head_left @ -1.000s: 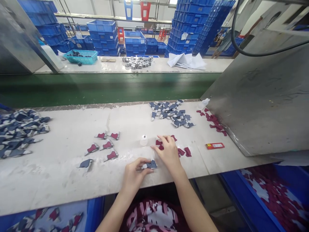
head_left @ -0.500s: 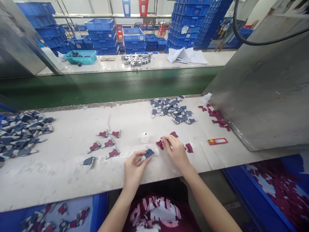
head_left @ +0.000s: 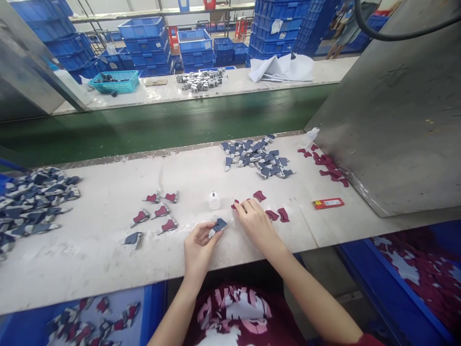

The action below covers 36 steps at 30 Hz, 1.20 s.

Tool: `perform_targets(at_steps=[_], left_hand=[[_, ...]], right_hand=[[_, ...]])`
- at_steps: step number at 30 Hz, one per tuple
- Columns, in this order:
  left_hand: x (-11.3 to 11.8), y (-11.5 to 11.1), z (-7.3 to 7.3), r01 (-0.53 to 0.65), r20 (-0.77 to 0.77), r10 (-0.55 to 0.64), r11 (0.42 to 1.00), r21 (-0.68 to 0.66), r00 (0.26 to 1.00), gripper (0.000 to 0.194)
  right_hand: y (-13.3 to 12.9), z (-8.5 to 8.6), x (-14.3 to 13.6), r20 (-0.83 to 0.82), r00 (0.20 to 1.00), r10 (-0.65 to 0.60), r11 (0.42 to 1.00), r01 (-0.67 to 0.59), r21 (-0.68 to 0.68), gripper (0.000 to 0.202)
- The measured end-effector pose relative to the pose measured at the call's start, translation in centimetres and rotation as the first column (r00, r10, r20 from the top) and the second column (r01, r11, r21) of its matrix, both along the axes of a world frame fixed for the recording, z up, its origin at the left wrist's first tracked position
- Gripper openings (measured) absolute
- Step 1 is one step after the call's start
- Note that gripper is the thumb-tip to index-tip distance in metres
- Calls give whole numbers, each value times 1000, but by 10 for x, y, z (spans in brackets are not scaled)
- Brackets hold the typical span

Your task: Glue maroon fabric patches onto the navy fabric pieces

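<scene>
Between the thumb and fingers of my left hand [head_left: 200, 245] is a blue-grey part [head_left: 219, 225] with a white end, held just above the table. My right hand [head_left: 254, 221] reaches over a dark red piece [head_left: 235, 204], its fingertips bent down at that piece; whether they grip it is hidden. Other red pieces [head_left: 283, 215] lie right of this hand. A small clear bottle [head_left: 214, 200] with a thin tip stands beyond my hands. Left of them rest several grey parts with red faces [head_left: 161, 210] and one blue-grey part [head_left: 133, 238].
Blue-grey parts are heaped at the far middle [head_left: 255, 156] and left [head_left: 32, 206]. A red-and-yellow packet [head_left: 328, 203] lies at the right, near a metal panel [head_left: 392, 120]. Blue bins [head_left: 153, 307] sit below the table edge. Behind runs a green strip [head_left: 187, 122].
The camera view has shifted a little. My right hand has moved slightly left, with its fingers lowered over the red piece, uncovering another red piece beside it. My left hand still holds the blue-grey part.
</scene>
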State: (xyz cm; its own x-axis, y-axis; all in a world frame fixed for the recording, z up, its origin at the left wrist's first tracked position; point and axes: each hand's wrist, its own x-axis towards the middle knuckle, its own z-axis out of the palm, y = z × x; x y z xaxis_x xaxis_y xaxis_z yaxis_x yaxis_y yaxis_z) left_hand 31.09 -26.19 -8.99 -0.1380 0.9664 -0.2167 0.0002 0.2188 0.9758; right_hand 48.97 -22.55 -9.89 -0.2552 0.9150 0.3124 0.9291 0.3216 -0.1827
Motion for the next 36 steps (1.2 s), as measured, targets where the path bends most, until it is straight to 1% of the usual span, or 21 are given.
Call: perform_targets(at_steps=[2, 3, 5, 6, 8, 10, 12, 13, 15, 17, 20, 24, 27, 29, 31, 33, 34, 35, 36], left_hand=[[1, 1, 1, 3, -9, -3, 1000, -2, 1000, 30], [1, 1, 1, -2, -9, 2, 1000, -4, 1000, 30], [3, 1, 1, -14, 6, 14, 1000, -11, 1000, 30], [3, 1, 2, -18, 19, 19, 1000, -18, 1000, 30], [5, 1, 3, -18, 48, 20, 999, -30, 999, 31], [7, 1, 5, -4, 72, 7, 999, -37, 997, 32], [8, 0, 6, 14, 88, -10, 999, -38, 996, 34], [9, 0, 7, 20, 96, -16, 999, -38, 995, 34], [10, -1, 8, 19, 117, -14, 999, -41, 993, 34], [10, -2, 9, 9, 141, -2, 999, -49, 990, 33], [10, -3, 10, -17, 155, 25, 999, -48, 988, 30], [11, -4, 15, -56, 147, 59, 998, -25, 987, 24], [11, -4, 21, -29, 163, 36, 998, -49, 986, 22], [9, -4, 25, 0, 177, 11, 998, -63, 984, 23], [7, -5, 30, 28, 194, -15, 998, -63, 981, 26], [5, -6, 36, 52, 226, -36, 997, -65, 974, 33], [4, -7, 39, 67, 247, -47, 995, -71, 968, 37], [3, -8, 43, 85, 269, -61, 993, -79, 961, 42], [3, -8, 47, 103, 286, -74, 991, -85, 955, 47]], right_hand=[[1, 1, 0, -3, 1000, -20, 1000, 20, 7, 30], [1, 3, 0, -48, 998, -29, 999, 30, 14, 31], [-3, 7, 1, -221, 975, -38, 999, 43, 17, 31], [-7, 10, 1, -335, 941, -42, 999, 44, 1, 30], [-17, 16, -1, -562, 825, -66, 996, 24, -81, 27], [-27, 20, -7, -725, 678, -121, 982, -26, -189, 25], [-35, 22, -13, -815, 553, -175, 963, -77, -259, 24], [-37, 21, -16, -841, 507, -189, 958, -92, -271, 24], [-40, 20, -20, -868, 453, -201, 957, -97, -273, 23], [-41, 19, -21, -877, 438, -198, 962, -83, -259, 21], [-42, 19, -23, -879, 449, -163, 978, -45, -205, 16], [-46, 24, -25, -848, 530, -13, 1000, 5, -11, 12], [-48, 26, -26, -792, 602, 105, 992, -5, 128, 18], [-49, 27, -24, -765, 631, 128, 986, 2, 166, 21], [-49, 27, -20, -781, 618, 88, 989, 38, 141, 19], [-49, 27, -14, -837, 547, 7, 998, 53, 43, 15], [-48, 26, -11, -867, 496, -40, 999, 26, -32, 16], [-48, 26, -8, -892, 443, -87, 993, -35, -115, 20], [-48, 25, -6, -910, 395, -128, 975, -120, -189, 23]])
